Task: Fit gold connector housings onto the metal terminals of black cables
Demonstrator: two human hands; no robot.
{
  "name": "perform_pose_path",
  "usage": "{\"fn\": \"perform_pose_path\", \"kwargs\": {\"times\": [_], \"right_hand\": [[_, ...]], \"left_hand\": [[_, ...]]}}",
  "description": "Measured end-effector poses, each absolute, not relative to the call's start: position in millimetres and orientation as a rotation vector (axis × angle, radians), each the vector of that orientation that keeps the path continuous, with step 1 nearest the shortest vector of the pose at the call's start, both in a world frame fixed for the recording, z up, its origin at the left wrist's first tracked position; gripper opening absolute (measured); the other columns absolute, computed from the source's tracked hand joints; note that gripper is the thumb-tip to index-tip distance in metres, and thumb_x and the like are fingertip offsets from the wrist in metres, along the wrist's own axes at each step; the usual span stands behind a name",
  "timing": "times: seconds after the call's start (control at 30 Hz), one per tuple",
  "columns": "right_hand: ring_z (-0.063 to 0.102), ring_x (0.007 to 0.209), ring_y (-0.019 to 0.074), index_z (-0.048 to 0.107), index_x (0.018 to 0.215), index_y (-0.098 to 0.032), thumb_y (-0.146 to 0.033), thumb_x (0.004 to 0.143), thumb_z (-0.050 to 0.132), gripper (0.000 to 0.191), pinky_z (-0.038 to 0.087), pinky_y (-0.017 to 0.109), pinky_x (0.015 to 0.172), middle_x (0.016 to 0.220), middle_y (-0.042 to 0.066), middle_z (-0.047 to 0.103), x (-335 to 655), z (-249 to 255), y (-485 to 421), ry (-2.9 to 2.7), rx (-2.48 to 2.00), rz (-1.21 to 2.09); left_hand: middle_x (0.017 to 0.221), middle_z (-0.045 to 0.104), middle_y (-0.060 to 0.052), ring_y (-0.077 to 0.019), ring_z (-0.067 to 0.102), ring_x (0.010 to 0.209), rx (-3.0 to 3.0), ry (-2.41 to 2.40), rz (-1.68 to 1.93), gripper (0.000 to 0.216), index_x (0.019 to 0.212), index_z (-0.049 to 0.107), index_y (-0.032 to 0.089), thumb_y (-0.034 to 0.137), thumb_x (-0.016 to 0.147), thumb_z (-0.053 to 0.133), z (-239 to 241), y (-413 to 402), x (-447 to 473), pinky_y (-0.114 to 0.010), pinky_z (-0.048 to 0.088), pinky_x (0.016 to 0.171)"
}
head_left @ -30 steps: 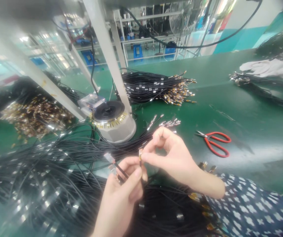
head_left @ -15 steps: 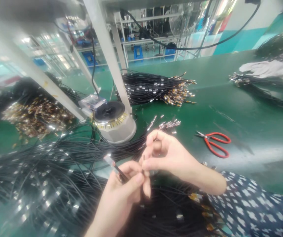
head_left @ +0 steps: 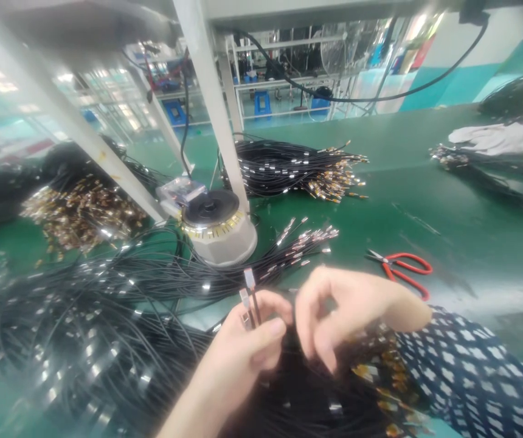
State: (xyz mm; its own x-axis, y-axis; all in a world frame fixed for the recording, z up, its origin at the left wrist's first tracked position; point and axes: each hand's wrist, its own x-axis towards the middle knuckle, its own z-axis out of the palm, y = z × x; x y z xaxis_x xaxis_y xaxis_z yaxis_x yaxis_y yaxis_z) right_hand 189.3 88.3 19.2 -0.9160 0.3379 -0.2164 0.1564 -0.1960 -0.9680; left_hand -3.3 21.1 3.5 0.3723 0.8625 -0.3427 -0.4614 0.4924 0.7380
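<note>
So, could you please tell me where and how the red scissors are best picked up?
Probably by the red handle loops of the scissors, coming from above on their right: they lie flat on the green table, blades pointing left, with the right hand nearest.

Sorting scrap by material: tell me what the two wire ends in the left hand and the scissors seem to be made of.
Wire ends, pinched in the left hand: thin black leads with a dull jacket, likely plastic or rubber insulation; the tips are silvery sleeves that glint, likely metal. Scissors: glossy red handle loops, probably plastic; grey shiny blades, probably steel.
</note>
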Motion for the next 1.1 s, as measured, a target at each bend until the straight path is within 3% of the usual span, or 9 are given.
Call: {"fn": "perform_pose_path", "kwargs": {"times": [0.2, 0.37, 0.47, 0.57, 0.67, 0.83, 0.93, 1.03, 1.1], "right_hand": [[0.056, 0.049, 0.0085, 0.075, 0.072, -0.020, -0.020, 0.070, 0.075, 0.002, 0.039, 0.017, 0.048, 0.058, -0.005, 0.067, 188, -5, 73, -2.523, -0.886, 1.634], [0.061, 0.064, 0.0127, 0.071, 0.091, -0.016, -0.028, 0.082, 0.064, 0.017, 0.047, 0.024, 0.060, 0.077, 0.002, 0.071, 174, 10, 87, -1.970, -1.012, 1.438], [0.055, 0.059, 0.0102, 0.068, 0.091, -0.015, -0.037, 0.082, 0.065, 0.024, 0.046, 0.022, 0.055, 0.076, 0.001, 0.066, 156, 27, 95, -1.691, -0.975, 1.465], [0.052, 0.054, 0.0092, 0.064, 0.073, -0.015, -0.037, 0.081, 0.067, 0.024, 0.043, 0.021, 0.052, 0.063, -0.002, 0.059, 144, 33, 96, -1.650, -0.966, 1.520], [0.055, 0.053, 0.0104, 0.060, 0.068, -0.016, -0.037, 0.079, 0.069, 0.026, 0.045, 0.022, 0.052, 0.059, -0.002, 0.060, 141, 32, 95, -1.654, -0.952, 1.619], [0.057, 0.052, 0.0114, 0.065, 0.070, -0.015, -0.037, 0.081, 0.068, 0.024, 0.047, 0.024, 0.053, 0.057, -0.001, 0.062, 135, 28, 106, -1.788, -0.940, 1.703], [0.059, 0.059, 0.0122, 0.070, 0.074, -0.015, -0.035, 0.081, 0.067, 0.022, 0.047, 0.024, 0.057, 0.064, 0.001, 0.067, 126, 21, 136, -1.820, -0.964, 1.407], [0.062, 0.078, 0.0144, 0.071, 0.087, -0.014, -0.029, 0.082, 0.066, 0.016, 0.049, 0.027, 0.073, 0.090, 0.006, 0.073, 114, 12, 174, -1.670, -1.083, 1.052], [0.061, 0.072, 0.0142, 0.072, 0.085, -0.013, -0.033, 0.084, 0.063, 0.021, 0.048, 0.027, 0.069, 0.087, 0.007, 0.073, 107, 7, 192, -1.643, -1.135, 1.028]], "left_hand": [[0.067, 0.056, 0.002, -0.0011, 0.034, 0.041, 0.520, 0.843, 1.071, 0.016, 0.077, 0.067, 0.015, 0.030, 0.080, 0.073, -2, 25, -2, -0.017, 0.021, 0.040], [0.058, 0.056, 0.001, 0.0004, 0.028, 0.038, 0.536, 0.843, 1.022, 0.018, 0.078, 0.072, 0.013, 0.031, 0.079, 0.074, -2, 24, 3, -0.017, 0.017, 0.039], [0.058, 0.059, 0.000, -0.0001, 0.027, 0.037, 0.549, 0.868, 0.995, 0.023, 0.086, 0.075, 0.013, 0.035, 0.079, 0.074, 1, 22, 5, -0.017, 0.017, 0.038], [0.069, 0.068, -0.007, -0.0072, 0.047, 0.043, 0.586, 0.936, 1.053, 0.031, 0.089, 0.076, 0.011, 0.040, 0.080, 0.070, 3, 21, 4, -0.021, 0.035, 0.042], [0.083, 0.072, -0.013, -0.0192, 0.063, 0.071, 0.603, 1.025, 1.168, 0.030, 0.088, 0.077, 0.009, 0.038, 0.081, 0.070, 4, 20, 2, -0.031, 0.050, 0.067], [0.054, 0.059, -0.001, -0.0110, 0.046, 0.051, 0.647, 1.011, 1.223, 0.023, 0.080, 0.071, 0.013, 0.033, 0.086, 0.065, -3, 20, 2, -0.024, 0.036, 0.054], [0.047, 0.053, 0.002, -0.0091, 0.039, 0.046, 0.637, 1.040, 1.263, 0.021, 0.082, 0.069, 0.014, 0.034, 0.087, 0.064, -9, 19, -1, -0.023, 0.029, 0.050], [0.048, 0.055, 0.001, -0.0100, 0.042, 0.047, 0.632, 1.070, 1.244, 0.022, 0.083, 0.068, 0.013, 0.035, 0.086, 0.065, -12, 18, -5, -0.024, 0.030, 0.052], [0.048, 0.055, 0.001, -0.0105, 0.043, 0.047, 0.615, 1.071, 1.231, 0.023, 0.082, 0.068, 0.013, 0.036, 0.085, 0.067, -13, 18, -8, -0.024, 0.030, 0.052]]}}
